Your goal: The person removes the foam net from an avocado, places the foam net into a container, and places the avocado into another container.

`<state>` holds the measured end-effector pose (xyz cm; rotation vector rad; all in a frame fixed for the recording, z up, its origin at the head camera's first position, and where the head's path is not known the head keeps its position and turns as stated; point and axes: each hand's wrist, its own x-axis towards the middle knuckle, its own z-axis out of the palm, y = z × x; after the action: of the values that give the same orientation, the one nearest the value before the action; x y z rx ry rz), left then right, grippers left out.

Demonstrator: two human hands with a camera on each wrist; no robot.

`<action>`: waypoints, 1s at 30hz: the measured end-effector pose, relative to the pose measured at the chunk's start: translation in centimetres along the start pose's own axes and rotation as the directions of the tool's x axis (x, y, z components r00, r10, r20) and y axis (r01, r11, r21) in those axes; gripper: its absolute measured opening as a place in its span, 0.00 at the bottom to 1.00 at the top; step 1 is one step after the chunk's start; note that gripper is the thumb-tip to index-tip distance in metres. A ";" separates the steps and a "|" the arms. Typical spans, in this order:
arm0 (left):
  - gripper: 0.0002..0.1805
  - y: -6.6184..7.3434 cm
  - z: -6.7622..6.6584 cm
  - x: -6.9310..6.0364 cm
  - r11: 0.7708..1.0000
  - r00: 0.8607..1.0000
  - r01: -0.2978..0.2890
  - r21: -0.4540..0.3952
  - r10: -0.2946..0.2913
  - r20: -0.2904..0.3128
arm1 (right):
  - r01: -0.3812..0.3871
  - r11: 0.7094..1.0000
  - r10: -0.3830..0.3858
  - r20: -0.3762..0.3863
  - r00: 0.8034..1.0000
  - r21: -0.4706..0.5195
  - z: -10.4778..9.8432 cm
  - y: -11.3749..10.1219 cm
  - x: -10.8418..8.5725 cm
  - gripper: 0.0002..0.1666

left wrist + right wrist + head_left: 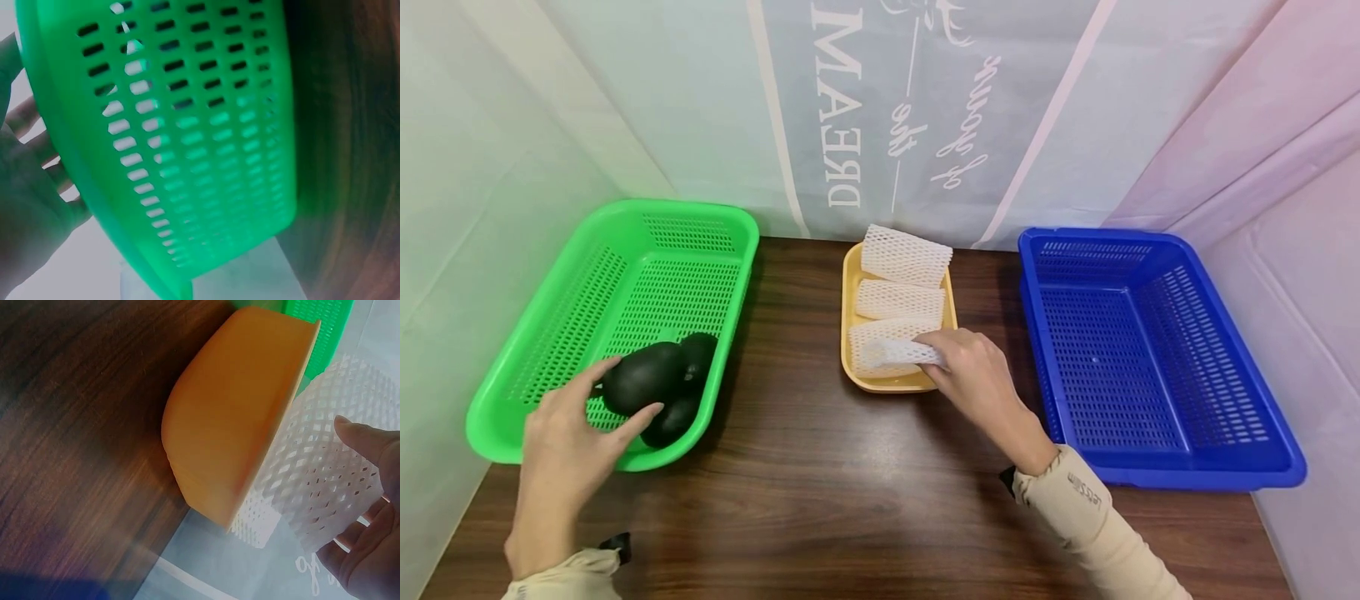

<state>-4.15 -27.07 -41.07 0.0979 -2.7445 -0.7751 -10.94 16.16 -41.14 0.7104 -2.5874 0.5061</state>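
In the head view my left hand (568,433) reaches over the near rim of the green basket (745,250). Its thumb and fingers curl about a dark, smooth avocado (643,379), which lies against other dark avocados (673,421). The basket wall hides the avocados from the left wrist view, where only part of the hand (37,187) appears. My right hand (973,375) pinches a white foam net sleeve (898,352) above the near end of the yellow tray (847,333). More sleeves (901,298) lie in that tray. The right wrist view shows the held sleeve (331,456) between thumb and fingers.
A blue basket (1037,333) with slotted walls stands on the right. All the containers rest on a dark wooden table (805,500). Printed cloth (880,108) hangs behind them, and pale sheets (1315,250) close off the sides.
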 end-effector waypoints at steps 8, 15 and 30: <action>0.41 -1.4 -0.1 0.0 0.996 0.996 0.090 0.026 -0.090 -0.011 | -0.037 0.998 0.035 0.044 0.998 0.048 0.0 -0.2 0.5 0.14; 0.41 -2.1 -0.5 0.0 0.986 0.987 0.159 0.046 -0.159 -0.017 | -0.054 0.996 0.046 0.109 0.993 0.074 0.0 -0.3 0.7 0.23; 0.42 -3.5 -1.3 0.0 0.953 0.961 0.278 0.122 -0.277 -0.026 | -0.084 0.995 0.080 0.068 0.994 0.057 -0.5 0.2 0.1 0.34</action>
<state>-3.75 -30.74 -41.83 0.5224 -2.8036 -0.6662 -10.99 16.51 -40.74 0.6529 -2.6816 0.5975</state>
